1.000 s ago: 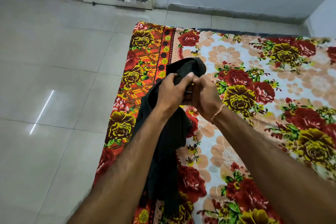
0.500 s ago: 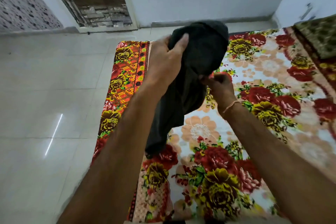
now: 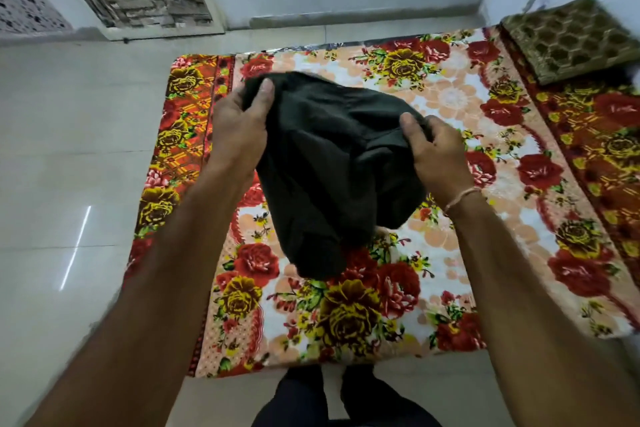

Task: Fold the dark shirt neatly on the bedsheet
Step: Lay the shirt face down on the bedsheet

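hands apart: left hand (image 3: 239,125) | right hand (image 3: 434,152) | dark shirt (image 3: 332,170) now spread between

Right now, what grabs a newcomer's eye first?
The dark shirt, bunched and held up mid-frame over the floral bedsheet, with the left hand gripping its upper left edge and the right hand its right side. The bedsheet's loud red and yellow roses fill the centre against pale floor tiles. A green patterned cushion sits at the far right corner.
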